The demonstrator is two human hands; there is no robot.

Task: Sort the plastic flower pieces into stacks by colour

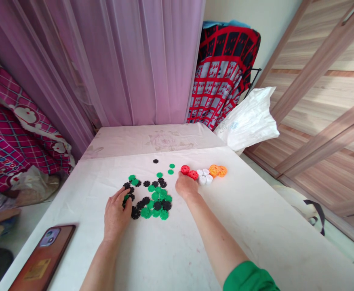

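The left hand (118, 212) has its fingers apart over black discs (135, 213). The right hand (186, 186) is curled at the red discs (185, 169), and I can't tell if it grips one. Between the hands, green discs (155, 197) lie mixed with black ones. White discs (201, 180) and orange discs (213, 170) sit past the red ones. A phone (51, 254) lies on the table (240, 234), at the left

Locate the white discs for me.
In the head view, the white discs lie right of centre on the table, between the red discs by the right hand and the orange discs.
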